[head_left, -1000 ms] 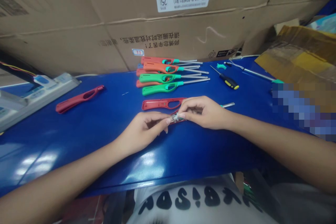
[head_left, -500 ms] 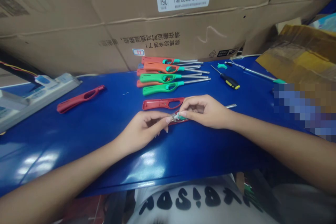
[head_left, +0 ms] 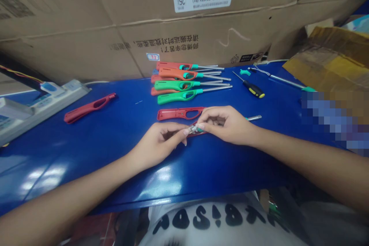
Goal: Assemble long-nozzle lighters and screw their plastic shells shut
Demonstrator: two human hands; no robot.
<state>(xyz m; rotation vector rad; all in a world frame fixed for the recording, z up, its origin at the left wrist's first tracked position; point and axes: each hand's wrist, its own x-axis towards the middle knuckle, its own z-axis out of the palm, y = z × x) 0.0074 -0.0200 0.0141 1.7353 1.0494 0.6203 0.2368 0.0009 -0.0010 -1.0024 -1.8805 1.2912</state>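
My left hand (head_left: 163,142) pinches a small clear-and-metal lighter part (head_left: 192,129) between thumb and fingers. From the other side my right hand (head_left: 226,125) is closed on the same part's whitish end, beside a bit of teal plastic. Under my fingers lies a red lighter shell half (head_left: 198,133), mostly covered. A metal lighter tube (head_left: 255,118) sticks out beyond my right hand. Just behind, another red shell half (head_left: 172,113) rests with its hollow side up, one end hidden by my right hand.
Several assembled lighters (head_left: 180,97), green and orange, are stacked at the back. Behind stands a large cardboard box (head_left: 86,54). A red shell piece (head_left: 90,108) and a power strip (head_left: 62,98) are left. A screwdriver (head_left: 253,89), teal trigger (head_left: 245,72) and wired metal tube (head_left: 288,82) lie right.
Both hands stay at the same spot with fingertips together on the small part. The whole view shifts very slightly; nothing else visibly moves.
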